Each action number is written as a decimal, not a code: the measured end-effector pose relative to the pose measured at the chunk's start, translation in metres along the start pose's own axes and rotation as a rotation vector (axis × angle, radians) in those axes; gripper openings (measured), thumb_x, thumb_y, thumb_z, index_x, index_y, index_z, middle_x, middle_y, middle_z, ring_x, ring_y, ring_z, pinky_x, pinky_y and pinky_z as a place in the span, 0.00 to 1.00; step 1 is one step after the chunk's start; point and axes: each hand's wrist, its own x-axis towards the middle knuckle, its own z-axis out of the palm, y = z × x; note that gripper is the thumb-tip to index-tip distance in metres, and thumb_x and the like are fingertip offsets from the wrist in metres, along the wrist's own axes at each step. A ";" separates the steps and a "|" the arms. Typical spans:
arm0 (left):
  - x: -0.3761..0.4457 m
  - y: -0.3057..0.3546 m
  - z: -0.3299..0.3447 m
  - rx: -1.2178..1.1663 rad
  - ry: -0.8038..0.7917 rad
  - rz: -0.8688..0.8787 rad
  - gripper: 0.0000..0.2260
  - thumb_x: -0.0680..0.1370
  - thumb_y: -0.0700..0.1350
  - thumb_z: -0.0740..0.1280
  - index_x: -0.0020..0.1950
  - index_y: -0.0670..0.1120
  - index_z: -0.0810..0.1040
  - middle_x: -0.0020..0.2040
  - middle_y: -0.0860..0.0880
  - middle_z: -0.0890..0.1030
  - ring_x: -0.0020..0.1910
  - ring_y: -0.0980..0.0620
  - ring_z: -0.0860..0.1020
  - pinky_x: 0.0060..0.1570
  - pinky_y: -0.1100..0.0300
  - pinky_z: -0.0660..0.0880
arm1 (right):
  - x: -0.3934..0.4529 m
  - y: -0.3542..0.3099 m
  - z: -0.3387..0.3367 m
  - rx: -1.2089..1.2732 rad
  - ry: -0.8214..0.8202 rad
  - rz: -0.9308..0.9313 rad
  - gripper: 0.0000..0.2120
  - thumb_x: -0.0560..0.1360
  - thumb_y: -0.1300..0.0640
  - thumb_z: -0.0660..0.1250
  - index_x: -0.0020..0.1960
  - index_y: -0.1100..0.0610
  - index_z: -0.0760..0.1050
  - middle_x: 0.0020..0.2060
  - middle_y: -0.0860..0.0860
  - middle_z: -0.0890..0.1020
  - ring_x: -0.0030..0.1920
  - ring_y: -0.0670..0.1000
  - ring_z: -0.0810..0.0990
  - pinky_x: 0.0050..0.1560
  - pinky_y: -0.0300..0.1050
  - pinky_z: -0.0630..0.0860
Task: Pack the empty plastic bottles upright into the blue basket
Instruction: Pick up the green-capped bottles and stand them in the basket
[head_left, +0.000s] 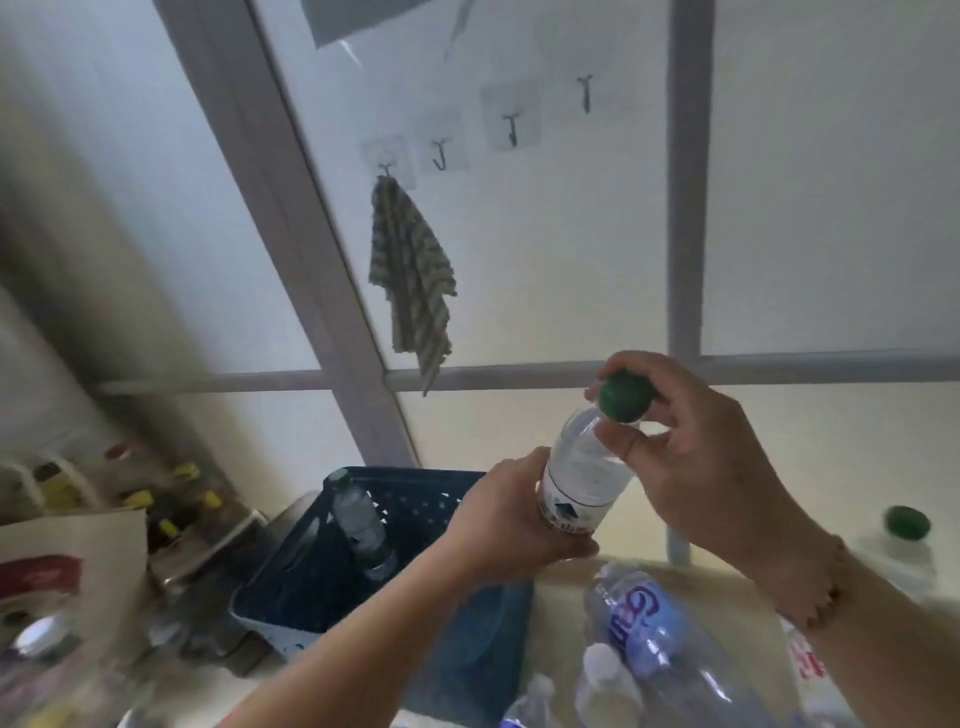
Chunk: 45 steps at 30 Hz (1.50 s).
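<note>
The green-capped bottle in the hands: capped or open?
Capped. The green cap sits on the neck of the bottle; the right hand pinches it, the left hand grips the body.

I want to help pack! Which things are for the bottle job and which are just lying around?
For the job:
- blue basket
- bottle in the basket
- green-capped bottle, held by the left hand and right hand
- loose bottles in front

Just lying around:
- striped cloth on a hook
- yellow-capped containers
</note>
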 end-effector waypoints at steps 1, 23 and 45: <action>-0.006 -0.024 -0.019 0.048 -0.009 -0.025 0.26 0.60 0.60 0.76 0.56 0.58 0.74 0.50 0.57 0.83 0.47 0.54 0.81 0.48 0.49 0.80 | 0.004 -0.001 0.028 0.022 -0.021 -0.003 0.17 0.72 0.61 0.73 0.54 0.43 0.73 0.48 0.40 0.82 0.52 0.46 0.82 0.52 0.54 0.81; 0.016 -0.371 -0.084 0.562 -0.055 -0.070 0.43 0.71 0.62 0.69 0.79 0.55 0.49 0.78 0.47 0.49 0.74 0.41 0.58 0.71 0.45 0.61 | 0.068 0.098 0.416 -0.431 -0.327 0.429 0.14 0.76 0.58 0.68 0.59 0.48 0.71 0.52 0.46 0.78 0.49 0.48 0.78 0.51 0.48 0.78; 0.049 -0.400 -0.074 0.625 -0.059 0.093 0.39 0.66 0.44 0.77 0.71 0.52 0.61 0.66 0.46 0.68 0.63 0.45 0.72 0.60 0.51 0.59 | 0.061 0.140 0.428 -0.736 -0.464 0.287 0.42 0.72 0.52 0.72 0.76 0.48 0.48 0.68 0.53 0.64 0.59 0.56 0.75 0.51 0.51 0.79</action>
